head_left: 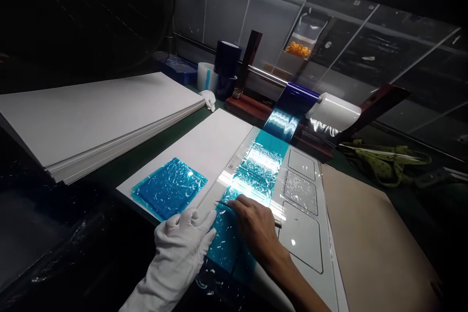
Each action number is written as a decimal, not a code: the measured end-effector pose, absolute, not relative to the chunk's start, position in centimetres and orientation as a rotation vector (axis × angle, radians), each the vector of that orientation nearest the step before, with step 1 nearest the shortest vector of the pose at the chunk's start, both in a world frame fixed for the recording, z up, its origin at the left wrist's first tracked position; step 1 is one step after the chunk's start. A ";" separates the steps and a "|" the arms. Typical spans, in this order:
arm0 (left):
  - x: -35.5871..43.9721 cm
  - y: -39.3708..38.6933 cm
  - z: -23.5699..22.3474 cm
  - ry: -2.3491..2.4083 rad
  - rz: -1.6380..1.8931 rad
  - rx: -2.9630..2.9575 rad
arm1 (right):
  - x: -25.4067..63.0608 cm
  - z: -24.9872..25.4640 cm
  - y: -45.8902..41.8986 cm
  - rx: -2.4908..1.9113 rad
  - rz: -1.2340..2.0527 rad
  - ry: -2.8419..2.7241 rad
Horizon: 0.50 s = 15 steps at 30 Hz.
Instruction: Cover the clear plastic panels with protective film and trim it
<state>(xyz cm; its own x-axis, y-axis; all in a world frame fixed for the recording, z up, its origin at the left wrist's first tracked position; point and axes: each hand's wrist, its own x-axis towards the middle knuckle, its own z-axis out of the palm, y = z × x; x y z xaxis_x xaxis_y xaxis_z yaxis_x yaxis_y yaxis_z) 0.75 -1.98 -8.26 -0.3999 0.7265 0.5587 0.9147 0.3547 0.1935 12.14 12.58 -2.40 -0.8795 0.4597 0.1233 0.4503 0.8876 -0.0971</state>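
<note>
My left hand (pixel 183 239), in a white glove, lies with fingers stretched out at the left edge of the blue film strip (pixel 223 248). My bare right hand (pixel 256 224) is closed around a slim pointed tool (pixel 223 203), apparently a craft knife. Its tip points left over the strip's left edge, and its rear end shows beyond my hand. The shiny, wrinkled strip runs over a pale board (pixel 292 241) with dark outlined panels. Left of it, a stack of cut blue film pieces (pixel 171 187) rests on a white sheet (pixel 219 136).
A blue film roll (pixel 300 95) and a white roll (pixel 340 112) sit on a rod in a dark red stand (pixel 387 92). White sheets (pixel 102 107) are stacked at left. Brown board (pixel 373 224) lies at right, near a green strap-like item (pixel 387 158). Tape rolls (pixel 226 58) stand behind.
</note>
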 end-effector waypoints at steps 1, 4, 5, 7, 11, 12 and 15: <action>0.7 -2.0 -8.1 -2.253 -0.704 -1.458 | 12.4 -2.3 12.7 -0.703 0.094 -2.919; 0.4 -2.7 -7.9 -2.316 -0.791 -1.431 | 14.4 -2.1 13.0 -0.688 0.067 -2.917; 0.3 -3.2 -8.0 -2.351 -0.832 -1.376 | 15.5 -2.1 13.1 -0.687 0.059 -2.909; 0.3 -4.7 -8.3 -2.488 -0.950 -1.240 | 18.0 -2.2 13.3 -0.696 0.051 -2.890; 0.4 -7.4 -8.5 -3.211 -1.097 -1.081 | 24.1 -2.3 13.7 -0.728 -0.007 -2.913; 0.5 -7.5 -8.4 -3.403 -1.137 -1.032 | 25.7 -2.4 13.8 -0.739 -0.036 -2.925; 1.0 -6.7 -7.9 -3.649 -1.574 -0.831 | 29.6 -2.5 13.7 -0.830 -0.070 -2.922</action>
<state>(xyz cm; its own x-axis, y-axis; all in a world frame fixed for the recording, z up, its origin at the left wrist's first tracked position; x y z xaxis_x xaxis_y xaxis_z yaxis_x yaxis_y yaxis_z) 1.05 -6.71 -7.86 -0.5398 0.6036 -0.5867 -0.0124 0.6912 0.7225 29.61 13.65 -2.52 -0.8460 0.5214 0.1117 0.5261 0.8503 0.0161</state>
